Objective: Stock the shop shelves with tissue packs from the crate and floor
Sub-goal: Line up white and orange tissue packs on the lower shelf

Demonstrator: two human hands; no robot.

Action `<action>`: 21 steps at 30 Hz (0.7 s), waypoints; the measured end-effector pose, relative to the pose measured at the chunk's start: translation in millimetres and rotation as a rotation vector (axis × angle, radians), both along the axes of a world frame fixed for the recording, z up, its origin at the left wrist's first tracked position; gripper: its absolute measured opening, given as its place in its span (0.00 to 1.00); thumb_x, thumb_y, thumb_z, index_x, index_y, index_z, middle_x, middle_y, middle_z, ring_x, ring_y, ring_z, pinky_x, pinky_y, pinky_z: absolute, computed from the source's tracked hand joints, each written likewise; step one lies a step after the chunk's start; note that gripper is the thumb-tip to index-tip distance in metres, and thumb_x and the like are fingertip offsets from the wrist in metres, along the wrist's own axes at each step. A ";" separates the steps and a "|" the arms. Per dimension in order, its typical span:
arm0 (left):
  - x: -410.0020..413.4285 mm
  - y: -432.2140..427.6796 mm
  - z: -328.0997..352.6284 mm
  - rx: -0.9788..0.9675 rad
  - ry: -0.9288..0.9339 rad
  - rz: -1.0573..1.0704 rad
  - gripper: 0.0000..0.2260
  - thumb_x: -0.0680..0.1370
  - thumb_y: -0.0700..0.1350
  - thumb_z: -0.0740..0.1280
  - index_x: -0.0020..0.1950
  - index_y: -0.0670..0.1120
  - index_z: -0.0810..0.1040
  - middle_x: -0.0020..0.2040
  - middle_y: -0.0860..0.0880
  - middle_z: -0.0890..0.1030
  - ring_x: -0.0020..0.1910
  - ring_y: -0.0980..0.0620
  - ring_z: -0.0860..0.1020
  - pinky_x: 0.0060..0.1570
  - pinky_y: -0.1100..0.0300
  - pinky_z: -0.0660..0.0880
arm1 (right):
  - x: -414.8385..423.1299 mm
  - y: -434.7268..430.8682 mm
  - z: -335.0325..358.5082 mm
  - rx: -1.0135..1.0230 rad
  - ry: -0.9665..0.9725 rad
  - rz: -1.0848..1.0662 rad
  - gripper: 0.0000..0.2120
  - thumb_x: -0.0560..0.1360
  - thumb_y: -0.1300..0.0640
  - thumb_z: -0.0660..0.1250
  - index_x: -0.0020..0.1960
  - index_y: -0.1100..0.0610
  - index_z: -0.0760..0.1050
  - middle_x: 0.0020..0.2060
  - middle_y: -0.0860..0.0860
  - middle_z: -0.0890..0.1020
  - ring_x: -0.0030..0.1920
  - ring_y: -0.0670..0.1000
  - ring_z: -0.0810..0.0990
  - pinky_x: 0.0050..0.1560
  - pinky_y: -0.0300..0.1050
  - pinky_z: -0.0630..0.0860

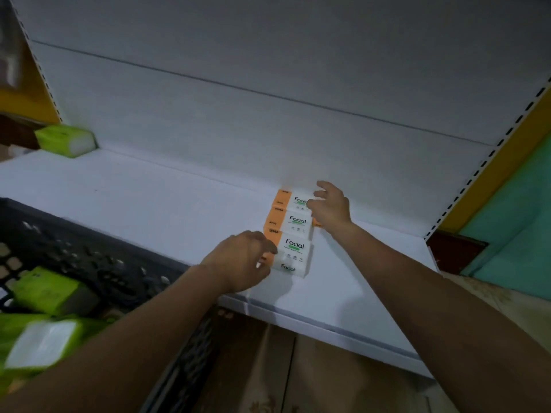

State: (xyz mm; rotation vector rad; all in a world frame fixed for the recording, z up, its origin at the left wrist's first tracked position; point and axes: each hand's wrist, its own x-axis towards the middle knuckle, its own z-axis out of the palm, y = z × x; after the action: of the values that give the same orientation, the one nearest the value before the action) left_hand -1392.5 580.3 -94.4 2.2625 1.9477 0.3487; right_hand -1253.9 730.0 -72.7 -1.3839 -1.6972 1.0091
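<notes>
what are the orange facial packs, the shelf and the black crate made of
The orange Facial packs seem wrapped in thin printed plastic film, with soft rounded edges. The shelf is likely painted sheet metal, matt white, with a folded front lip. The black crate is probably moulded plastic, given its perforated lattice wall.

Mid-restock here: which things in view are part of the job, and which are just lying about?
Job: orange Facial packs on the white shelf, left hand and right hand at them; green packs in the black crate; lone green pack at shelf's left end.
Lying about: teal sheet; patterned floor.
</notes>
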 end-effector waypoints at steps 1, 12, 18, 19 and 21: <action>-11.1 -5.5 7.1 0.034 -0.001 0.009 0.17 0.77 0.47 0.61 0.66 0.50 0.72 0.66 0.49 0.72 0.64 0.50 0.69 0.62 0.57 0.67 | -8.9 -9.4 6.7 0.045 -0.056 0.065 0.28 0.73 0.65 0.64 0.72 0.55 0.64 0.64 0.55 0.73 0.52 0.54 0.78 0.46 0.45 0.77; -175.3 -149.5 -13.8 0.033 -0.006 0.511 0.29 0.65 0.59 0.51 0.53 0.44 0.81 0.49 0.40 0.78 0.50 0.39 0.77 0.49 0.48 0.75 | -137.8 -149.0 24.1 0.527 -0.385 0.678 0.25 0.75 0.60 0.62 0.71 0.52 0.63 0.65 0.50 0.72 0.57 0.49 0.75 0.57 0.49 0.74; -178.9 -182.8 -51.3 -0.078 -0.029 0.569 0.31 0.65 0.60 0.47 0.52 0.45 0.80 0.50 0.41 0.78 0.52 0.40 0.76 0.48 0.53 0.73 | -183.7 -196.4 -26.1 0.548 -0.935 1.256 0.23 0.70 0.60 0.68 0.64 0.54 0.70 0.59 0.56 0.75 0.58 0.57 0.75 0.53 0.49 0.75; -178.5 -184.6 -54.9 -0.098 -0.003 0.569 0.33 0.65 0.61 0.45 0.55 0.46 0.78 0.53 0.42 0.77 0.54 0.41 0.75 0.50 0.54 0.72 | -185.7 -197.9 -38.6 0.481 -1.096 1.302 0.24 0.69 0.59 0.71 0.64 0.54 0.70 0.59 0.57 0.75 0.58 0.58 0.75 0.51 0.49 0.75; -179.9 -190.1 -63.0 -0.119 0.012 0.569 0.37 0.64 0.62 0.40 0.59 0.47 0.75 0.57 0.45 0.75 0.56 0.44 0.73 0.51 0.55 0.70 | -184.7 -198.1 -64.6 0.362 -1.367 1.364 0.28 0.68 0.59 0.73 0.65 0.55 0.70 0.60 0.57 0.75 0.59 0.58 0.75 0.53 0.49 0.75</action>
State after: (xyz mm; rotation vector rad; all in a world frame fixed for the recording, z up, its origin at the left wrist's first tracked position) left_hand -1572.4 390.2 -157.4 1.6067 2.5148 0.2625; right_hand -1438.6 531.9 -137.3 -0.3606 -3.7876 0.0492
